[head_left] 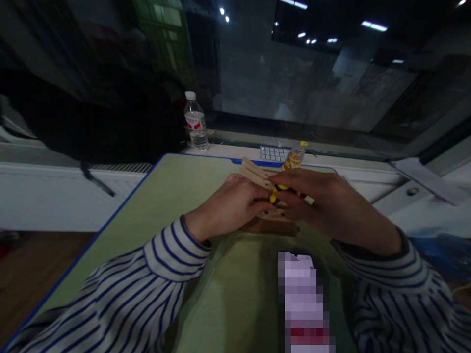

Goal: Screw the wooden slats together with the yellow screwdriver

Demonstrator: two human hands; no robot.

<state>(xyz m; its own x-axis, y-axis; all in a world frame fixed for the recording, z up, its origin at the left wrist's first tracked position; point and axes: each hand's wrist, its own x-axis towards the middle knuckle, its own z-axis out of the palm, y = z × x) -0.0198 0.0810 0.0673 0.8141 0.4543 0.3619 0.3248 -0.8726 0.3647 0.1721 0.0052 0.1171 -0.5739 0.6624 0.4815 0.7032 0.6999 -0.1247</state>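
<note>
My left hand (230, 206) is closed around pale wooden pieces (254, 174) that stick out up and to the left above a small wooden assembly (274, 223) on the green table (172, 196). My right hand (331, 208) is curled over the same assembly and pinches a small yellow and black tool (276, 192) against the wood. Both sleeves are white with blue stripes. What lies under the fingers is hidden.
A small bottle with a yellow cap (294, 156) stands just behind the hands. A clear water bottle (196, 122) stands on the white ledge at the back left, near a blue grid-patterned item (271, 153). A blurred phone (303, 299) lies near me.
</note>
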